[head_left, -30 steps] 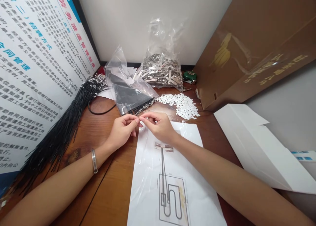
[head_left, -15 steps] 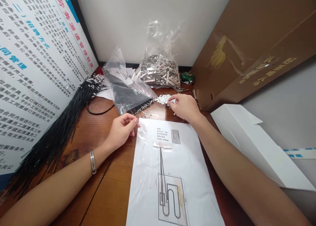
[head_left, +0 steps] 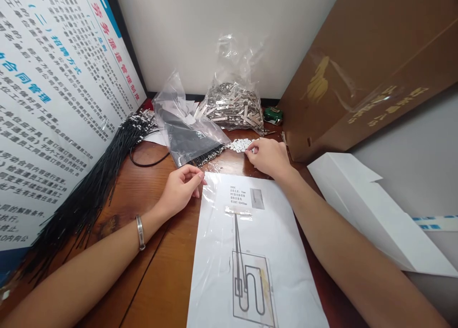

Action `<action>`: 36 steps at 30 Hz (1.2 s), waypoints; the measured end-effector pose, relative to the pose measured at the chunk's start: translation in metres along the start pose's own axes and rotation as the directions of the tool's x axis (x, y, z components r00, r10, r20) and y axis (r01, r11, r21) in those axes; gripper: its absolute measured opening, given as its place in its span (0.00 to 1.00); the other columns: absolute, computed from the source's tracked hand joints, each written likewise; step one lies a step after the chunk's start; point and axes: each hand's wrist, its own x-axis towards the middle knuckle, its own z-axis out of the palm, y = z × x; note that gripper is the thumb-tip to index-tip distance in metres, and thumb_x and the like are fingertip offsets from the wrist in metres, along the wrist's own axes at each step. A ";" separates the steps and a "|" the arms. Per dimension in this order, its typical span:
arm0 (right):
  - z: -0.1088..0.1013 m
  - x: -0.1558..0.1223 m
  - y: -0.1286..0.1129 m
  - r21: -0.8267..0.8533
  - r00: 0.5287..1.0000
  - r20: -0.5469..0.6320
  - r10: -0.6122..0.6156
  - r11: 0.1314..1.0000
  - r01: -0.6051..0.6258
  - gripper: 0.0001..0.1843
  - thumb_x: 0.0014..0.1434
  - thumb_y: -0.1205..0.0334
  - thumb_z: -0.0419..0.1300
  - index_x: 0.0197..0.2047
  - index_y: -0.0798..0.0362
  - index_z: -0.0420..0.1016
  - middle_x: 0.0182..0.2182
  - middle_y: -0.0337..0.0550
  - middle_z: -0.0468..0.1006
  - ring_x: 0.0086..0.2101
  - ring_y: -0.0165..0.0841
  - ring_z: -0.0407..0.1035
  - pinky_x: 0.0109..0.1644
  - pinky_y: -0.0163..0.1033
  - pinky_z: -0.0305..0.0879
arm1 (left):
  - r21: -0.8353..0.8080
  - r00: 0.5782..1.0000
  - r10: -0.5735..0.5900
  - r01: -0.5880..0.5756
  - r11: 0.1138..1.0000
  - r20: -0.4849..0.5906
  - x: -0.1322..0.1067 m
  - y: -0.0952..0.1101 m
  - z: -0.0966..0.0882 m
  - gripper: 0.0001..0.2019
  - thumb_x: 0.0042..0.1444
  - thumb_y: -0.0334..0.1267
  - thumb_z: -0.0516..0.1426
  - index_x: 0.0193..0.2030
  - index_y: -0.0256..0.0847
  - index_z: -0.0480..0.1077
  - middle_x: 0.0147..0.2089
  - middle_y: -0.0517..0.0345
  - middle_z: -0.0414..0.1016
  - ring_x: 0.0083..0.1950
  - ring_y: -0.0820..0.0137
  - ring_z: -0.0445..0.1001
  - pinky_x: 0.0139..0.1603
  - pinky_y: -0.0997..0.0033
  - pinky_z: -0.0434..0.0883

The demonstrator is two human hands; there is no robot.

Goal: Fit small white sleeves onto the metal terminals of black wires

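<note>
Beside the top left corner of the drawing sheet, my left hand is closed in a pinch. Anything between its fingertips is too small to make out. My right hand reaches down at the right side of a pile of small white plastic pieces. Its thumb and forefinger are drawn together among the pieces, and what they grip is hidden. Left of the pile, a clear plastic bag lies with black wires with metal ends sticking out of it.
A bundle of black wires with white ends lies along the printed board on the left. Behind stand a bag of metal strips and a green tape measure. A brown box and folded white card are on the right.
The view has shifted slightly, so everything sits a little farther right. My right hand's fingertips have drawn lower onto the white pieces. My left hand keeps its pinch by the sheet corner.
</note>
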 end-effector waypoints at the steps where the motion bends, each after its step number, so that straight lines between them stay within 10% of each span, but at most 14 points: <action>1: 0.000 0.000 0.000 -0.002 1.000 -0.001 0.000 1.000 0.000 0.11 0.57 0.61 0.55 0.34 0.51 0.80 0.37 0.46 0.80 0.39 0.41 0.69 0.43 0.44 0.54 | -0.001 1.000 -0.001 0.001 1.000 0.001 0.000 0.000 0.000 0.09 0.56 0.41 0.58 0.32 0.36 0.68 0.28 0.58 0.76 0.19 0.79 0.67 0.22 0.78 0.64; 18: 0.000 -0.001 0.001 0.051 0.997 0.071 0.038 0.998 -0.041 0.10 0.51 0.59 0.56 0.31 0.50 0.78 0.32 0.46 0.80 0.38 0.44 0.72 0.44 0.45 0.59 | 0.000 1.000 -0.006 0.006 1.000 0.019 0.000 0.000 -0.001 0.11 0.55 0.44 0.59 0.32 0.37 0.69 0.28 0.58 0.76 0.20 0.78 0.66 0.23 0.77 0.65; 25: -0.004 0.001 0.005 0.336 0.991 -0.110 0.076 0.941 -0.035 0.09 0.51 0.61 0.56 0.32 0.54 0.77 0.27 0.44 0.79 0.32 0.39 0.71 0.40 0.42 0.62 | -0.002 1.000 -0.007 0.007 1.000 0.011 0.000 0.001 -0.001 0.11 0.55 0.43 0.59 0.32 0.36 0.68 0.28 0.58 0.76 0.20 0.78 0.66 0.23 0.77 0.64; 31: -0.002 -0.019 -0.033 0.893 0.997 -0.070 0.018 0.448 0.055 0.07 0.48 0.60 0.63 0.30 0.56 0.75 0.29 0.45 0.80 0.28 0.32 0.70 0.32 0.37 0.63 | -0.003 1.000 0.002 -0.002 1.000 -0.016 0.000 0.004 0.000 0.10 0.56 0.43 0.58 0.32 0.37 0.67 0.28 0.59 0.76 0.19 0.79 0.67 0.22 0.77 0.64; 36: 0.010 -0.054 -0.075 0.977 0.965 0.209 -0.160 0.071 -0.200 0.13 0.48 0.53 0.66 0.31 0.53 0.74 0.27 0.42 0.78 0.19 0.24 0.58 0.20 0.33 0.51 | -0.022 0.999 -0.002 0.001 1.000 -0.052 0.001 0.003 0.000 0.11 0.54 0.44 0.59 0.32 0.37 0.68 0.27 0.59 0.75 0.18 0.78 0.66 0.21 0.77 0.64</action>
